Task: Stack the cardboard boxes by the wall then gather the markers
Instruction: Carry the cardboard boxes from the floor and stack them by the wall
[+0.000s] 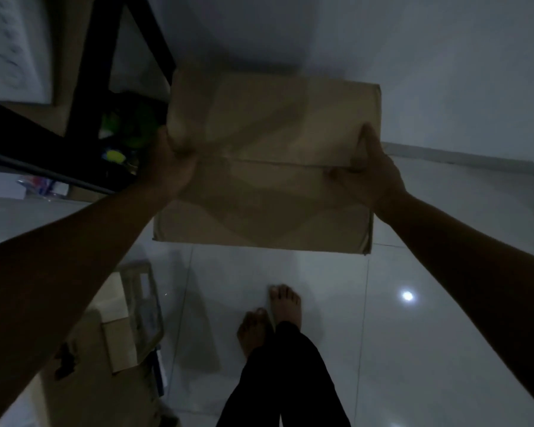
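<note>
In the head view, the person is holding a cardboard box (269, 161) out in front at arm's length, above the tiled floor (413, 334) and close to the pale wall (383, 57) beyond it. The left hand (170, 167) is gripping the box's left edge with fingers curled round the corner, and the right hand (373, 171) is pinching the right edge, thumb lying on the top face near the centre seam. Judging by how the board is creasing under the left grip, the box is probably light and fairly soft-walled, so taking it by the two opposite edges with support underneath looks safer than squeezing the flaps. The dim light is making the surface hard to read. Left of the left grip, a dark frame (84, 97) is hiding some coloured clutter; no markers can be made out. Below that grip, more boxes (117, 343) are lying partly cut off.
</note>
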